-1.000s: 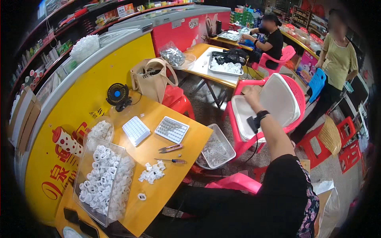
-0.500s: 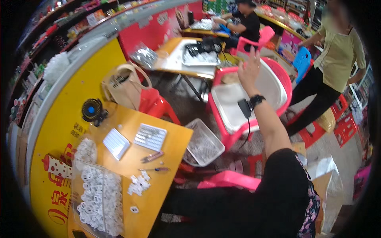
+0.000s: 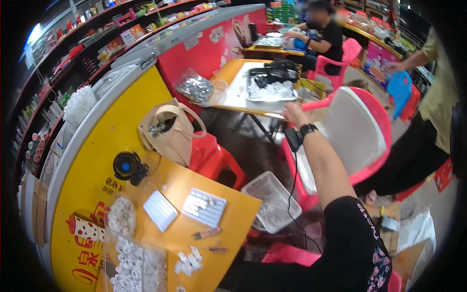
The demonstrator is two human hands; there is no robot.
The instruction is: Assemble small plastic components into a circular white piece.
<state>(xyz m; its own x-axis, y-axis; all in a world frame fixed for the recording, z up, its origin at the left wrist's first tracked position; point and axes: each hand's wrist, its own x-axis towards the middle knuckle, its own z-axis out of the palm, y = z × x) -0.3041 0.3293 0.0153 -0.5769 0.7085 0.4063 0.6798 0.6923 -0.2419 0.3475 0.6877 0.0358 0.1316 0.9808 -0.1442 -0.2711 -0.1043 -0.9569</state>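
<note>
My right hand (image 3: 295,114) reaches out on a stretched arm, by the near edge of the far table (image 3: 234,90) and left of the pink chair (image 3: 384,114). Its fingers look foreshortened and smeared, so I cannot make out whether it holds anything. On that wrist sit a black watch (image 3: 308,129) and a small black box (image 3: 293,140) with a cable hanging down. Closest beyond the hand is a metal tray (image 3: 271,100) holding white pieces and a black bundle. My left hand is out of view.
At the left, the yellow table (image 3: 233,204) bears white boards (image 3: 204,207), a black fan (image 3: 130,168), pliers (image 3: 206,233) and a clear box of white rings (image 3: 141,267). A white basket (image 3: 272,202) is below. Two other people are nearby, one holding a blue stool (image 3: 401,92).
My right hand has come down from a raised pose with fingers extended to beside the far table's edge. The view has shifted, and the person on the right has moved with the blue stool.
</note>
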